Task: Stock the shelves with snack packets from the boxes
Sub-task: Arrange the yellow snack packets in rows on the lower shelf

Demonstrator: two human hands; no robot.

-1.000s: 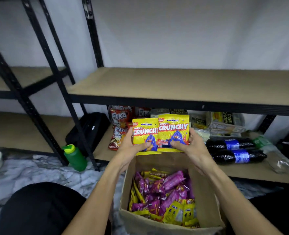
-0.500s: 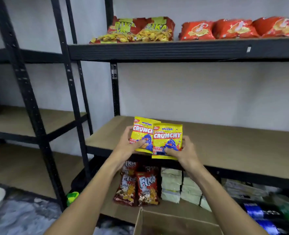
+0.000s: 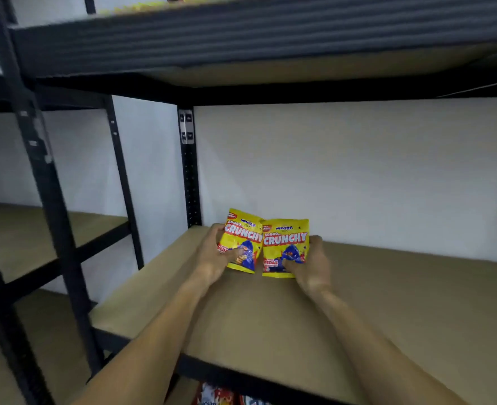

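left packet [image 3: 243, 238]: a glossy yellow plastic snack pouch, flat and rectangular, with red "CRUNCHY" letters and a blue figure. It stands upright, tilted a little to the left, at the back left of the shelf board and near the wall.
right packet [image 3: 285, 244]: the same kind of shiny yellow pouch, upright, with its inner edge meeting the left packet. Whether the bottoms of both pouches touch the board, I cannot tell.
left hand [image 3: 213, 254]: it grips the left packet low at its outer side, the thumb curled over the front and the other fingers hidden behind.
right hand [image 3: 310, 263]: it grips the right packet in the same way, the thumb pressing the lower front and the fingertips wrapping its right edge.
shelf board [image 3: 387, 305]: a flat, matt, light brown fibreboard panel, smooth, with a dark metal front rail.
frame post [image 3: 189, 176]: a black metal upright with small punched holes, at the back left corner.
upper shelf [image 3: 241, 36]: a ribbed black metal beam with a brown board under it, blurred.
wall [image 3: 358, 171]: plain white and smooth.
side rack [image 3: 51, 235]: at the left, black posts and similar brown boards.
lower packets [image 3: 218, 396]: red and white wrappers under the board, mostly hidden.
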